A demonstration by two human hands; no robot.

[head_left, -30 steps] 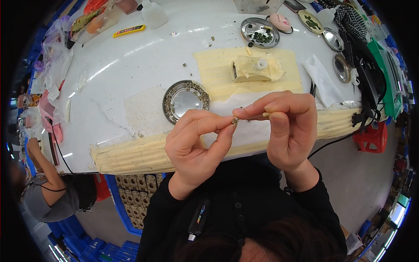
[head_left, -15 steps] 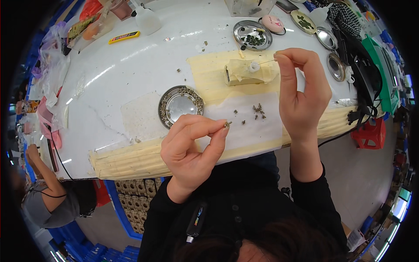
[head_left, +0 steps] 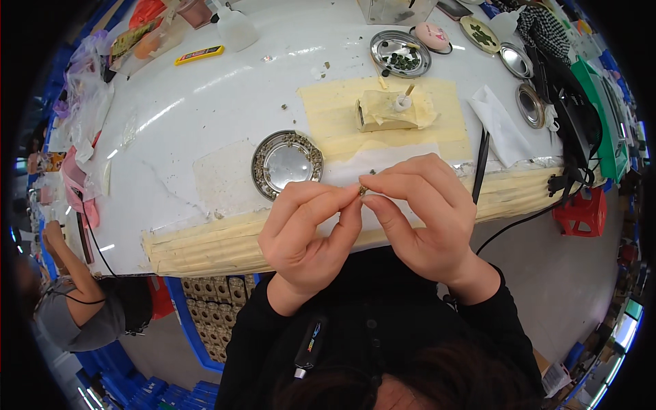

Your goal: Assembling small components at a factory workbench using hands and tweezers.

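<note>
In front of my chest the fingertips of both hands meet. My left hand (head_left: 304, 229) is closed in a pinch on a tiny brassy-grey part (head_left: 363, 190). My right hand (head_left: 434, 222) pinches at the same part from the other side; the fingertips hide most of it. Just left of and beyond my left hand stands a round metal dish (head_left: 280, 166) with many similar tiny parts round its inside. Farther off, a thin stick (head_left: 409, 90) leans in a small white pot (head_left: 402, 103), set on a block wrapped in cream tape (head_left: 383, 123).
A metal dish of dark green pieces (head_left: 401, 62) stands at the back, beside a pink round case (head_left: 432, 35). Folded white tissue (head_left: 502, 130) and black tweezers (head_left: 482, 164) lie to the right. At far left another person's arm (head_left: 75, 290) shows.
My right hand has let go of the thin stick, which now stands in the white pot. It has come down and left to meet my left hand at the tiny part.
</note>
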